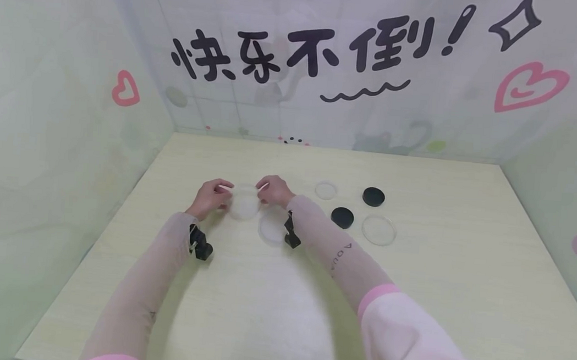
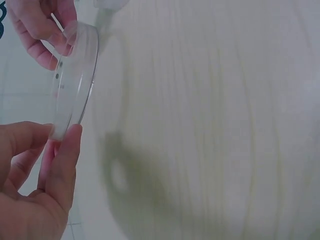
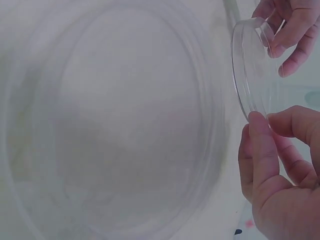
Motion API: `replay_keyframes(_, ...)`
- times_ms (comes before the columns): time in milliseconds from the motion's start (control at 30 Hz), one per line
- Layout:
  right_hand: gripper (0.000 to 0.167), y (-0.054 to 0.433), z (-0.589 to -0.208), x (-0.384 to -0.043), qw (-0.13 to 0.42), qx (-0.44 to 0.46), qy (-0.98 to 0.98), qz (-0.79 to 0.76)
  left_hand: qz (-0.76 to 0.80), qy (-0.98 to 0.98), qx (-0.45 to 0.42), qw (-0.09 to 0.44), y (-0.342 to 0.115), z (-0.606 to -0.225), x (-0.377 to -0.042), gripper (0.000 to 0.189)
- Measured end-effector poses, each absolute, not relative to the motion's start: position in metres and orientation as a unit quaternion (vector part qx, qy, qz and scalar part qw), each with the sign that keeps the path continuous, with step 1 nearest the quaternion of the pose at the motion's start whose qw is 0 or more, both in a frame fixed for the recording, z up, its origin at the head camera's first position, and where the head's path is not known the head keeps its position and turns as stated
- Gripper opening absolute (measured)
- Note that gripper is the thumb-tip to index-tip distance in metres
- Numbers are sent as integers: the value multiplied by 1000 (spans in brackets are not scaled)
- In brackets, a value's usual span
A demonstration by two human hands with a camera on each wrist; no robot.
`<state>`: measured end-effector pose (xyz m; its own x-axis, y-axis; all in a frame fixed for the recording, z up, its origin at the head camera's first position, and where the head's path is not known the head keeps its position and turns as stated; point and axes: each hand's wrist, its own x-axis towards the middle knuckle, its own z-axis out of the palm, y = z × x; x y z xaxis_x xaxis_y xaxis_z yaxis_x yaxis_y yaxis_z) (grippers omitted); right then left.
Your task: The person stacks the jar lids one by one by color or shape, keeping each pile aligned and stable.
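A clear petri dish (image 1: 244, 204) is held up above the table between both hands. My left hand (image 1: 212, 198) pinches its left edge between thumb and fingers, and my right hand (image 1: 274, 191) pinches the opposite edge. In the left wrist view the petri dish (image 2: 77, 80) appears nearly edge-on, thin and see-through, with its rim between the fingertips. The right wrist view shows the same petri dish (image 3: 250, 70) tilted, held by the right hand (image 3: 280, 165) below and the left above. Another clear round dish (image 1: 269, 227) lies on the table beneath the right wrist.
To the right lie two black round discs (image 1: 374, 197), (image 1: 342, 218) on the pale wooden table (image 1: 241, 309). A small clear dish (image 1: 326, 190) and a larger clear one (image 1: 379, 230) lie near them. Printed cloth walls (image 1: 292, 114) enclose the table's back and sides.
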<state>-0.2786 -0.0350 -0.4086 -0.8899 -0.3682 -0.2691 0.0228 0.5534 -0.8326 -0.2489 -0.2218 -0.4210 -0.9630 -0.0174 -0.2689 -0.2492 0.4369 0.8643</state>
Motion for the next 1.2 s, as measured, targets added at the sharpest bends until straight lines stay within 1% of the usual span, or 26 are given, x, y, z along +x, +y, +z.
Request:
replay_keyframes(167,28,-27,-409,-286,209,-101,848,-477,537,833,-73,112,-214,-413,-251,33)
replay_keyframes(333,29,-18,-404,-292,220,-103,835,-495,556,820,-60,119,-208,-409,-252,34)
replay_keyframes(633,28,1,-399,-294,215,-109,829,-505,575,806,-39,130,-193,-408,-255,35)
replay_keyframes(900,30,13,-393,-294,223,-114,835,-490,577,804,-20,140,-185,-409,-259,37)
replay_keyframes(1200,25,24,-393,-291,219,-125,850,-463,562,811,2,164,-177,-404,-259,34)
